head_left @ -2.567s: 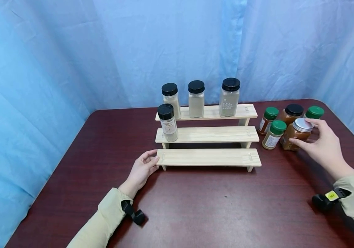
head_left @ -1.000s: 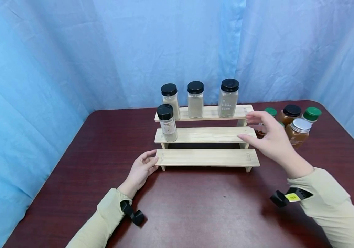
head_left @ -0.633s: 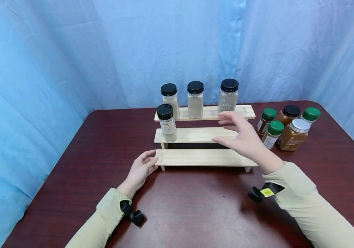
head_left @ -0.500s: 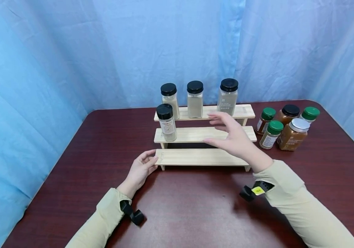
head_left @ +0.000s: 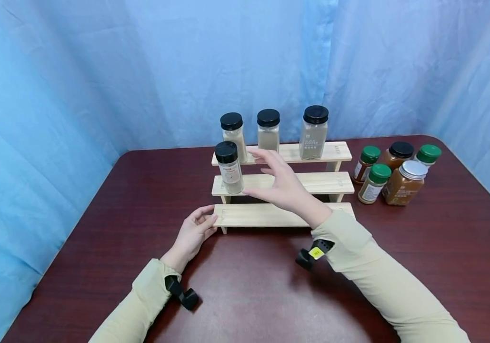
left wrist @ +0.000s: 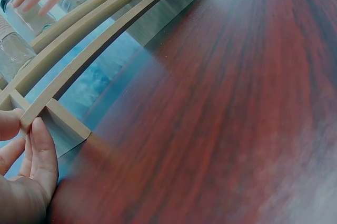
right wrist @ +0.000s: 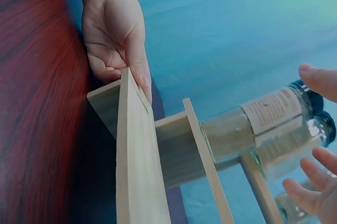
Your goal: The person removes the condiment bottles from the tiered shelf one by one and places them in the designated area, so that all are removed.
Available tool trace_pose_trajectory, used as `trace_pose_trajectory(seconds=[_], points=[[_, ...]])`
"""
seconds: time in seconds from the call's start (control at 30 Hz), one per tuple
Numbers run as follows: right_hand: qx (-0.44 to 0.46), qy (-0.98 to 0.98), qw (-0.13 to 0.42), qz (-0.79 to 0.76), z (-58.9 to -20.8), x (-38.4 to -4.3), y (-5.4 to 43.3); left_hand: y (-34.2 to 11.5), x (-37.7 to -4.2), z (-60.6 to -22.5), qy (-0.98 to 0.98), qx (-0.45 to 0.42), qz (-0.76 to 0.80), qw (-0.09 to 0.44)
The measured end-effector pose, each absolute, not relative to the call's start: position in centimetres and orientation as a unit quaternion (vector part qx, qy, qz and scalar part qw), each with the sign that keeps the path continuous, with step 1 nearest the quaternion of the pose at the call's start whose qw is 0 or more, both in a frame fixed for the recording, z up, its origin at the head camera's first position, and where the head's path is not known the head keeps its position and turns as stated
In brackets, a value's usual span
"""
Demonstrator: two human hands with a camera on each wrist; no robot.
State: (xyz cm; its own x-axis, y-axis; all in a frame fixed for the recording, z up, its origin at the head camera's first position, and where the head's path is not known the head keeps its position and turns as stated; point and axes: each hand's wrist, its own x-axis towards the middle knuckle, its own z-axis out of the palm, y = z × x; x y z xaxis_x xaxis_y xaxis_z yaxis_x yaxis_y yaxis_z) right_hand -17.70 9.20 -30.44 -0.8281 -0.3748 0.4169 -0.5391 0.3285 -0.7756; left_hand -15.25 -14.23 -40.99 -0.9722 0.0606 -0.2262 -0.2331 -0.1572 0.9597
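Note:
A three-tier wooden spice rack point(head_left: 262, 215) stands on the table. At the left end of its lowest shelf my left hand point(head_left: 193, 233) pinches the board between thumb and fingers, as the left wrist view shows closely. My right hand point(head_left: 283, 183) is over the middle shelf, thumb and fingers spread apart, holding nothing. Just left of its fingertips stands a spice jar point(head_left: 230, 174) with a black lid and white label, on the middle shelf. In the right wrist view a gap shows between the fingers point(right wrist: 305, 195) and this labelled spice jar point(right wrist: 274, 111).
On the top shelf are three black-lidded jars, one a black pepper jar point(head_left: 313, 138); my right hand partly covers the middle jar point(head_left: 268, 138). Right of the rack several jars cluster, including a silver-lidded jar point(head_left: 405, 183) and a green-lidded jar point(head_left: 374, 183). A blue curtain point(head_left: 185, 71) hangs behind.
My right hand has let go of the silver-lidded jar and moved left across the rack to the labelled jar. That silver-lidded jar stays in the right cluster. My left hand keeps its hold.

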Motion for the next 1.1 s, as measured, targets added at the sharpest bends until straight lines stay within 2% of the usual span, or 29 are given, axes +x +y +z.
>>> trace_pose_trajectory(seconds=[0.4,0.77,1.1], points=[[0.317,-0.813,0.083,0.481,-30.5,-19.1,6.8,-14.3,-15.2,-40.9,0.642,-0.065,0.757,0.103],[0.307,-0.817,0.076,0.481,-31.1,-19.3,6.2,-14.3,-15.2,-40.8,0.643,-0.066,0.756,0.104],[0.298,-0.823,0.129,0.466,-32.2,-19.8,5.2,-14.2,-15.1,-40.9,0.642,-0.065,0.758,0.097]])
